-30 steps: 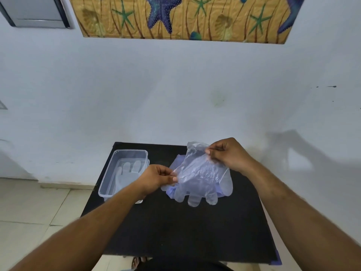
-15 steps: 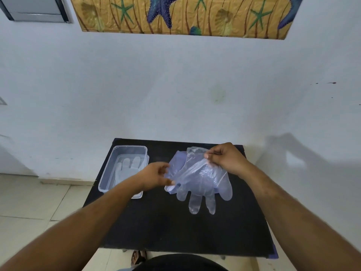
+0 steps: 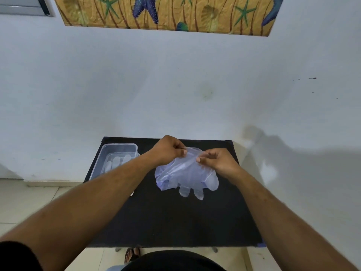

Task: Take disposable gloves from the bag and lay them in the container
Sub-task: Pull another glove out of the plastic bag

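A thin clear disposable glove (image 3: pixel 192 178) hangs over the black table (image 3: pixel 175 222), fingers pointing down toward me. My left hand (image 3: pixel 169 150) and my right hand (image 3: pixel 217 160) both pinch its upper cuff edge, close together. Behind and under the glove lies a bluish plastic bag (image 3: pixel 163 179), partly hidden by it. At the table's back left stands a clear plastic container (image 3: pixel 103 160) with a glove (image 3: pixel 117 161) lying flat inside, its near end hidden by my left forearm.
The table stands against a white wall (image 3: pixel 175 94) with a starfish picture (image 3: pixel 166 12) above. Tiled floor (image 3: pixel 25 204) shows on the left. My sandalled foot (image 3: pixel 131 254) shows below the table's front edge.
My left hand has let go of the glove's left side and moved up and right to its cuff edge beside my right hand. The glove hangs a little lower.
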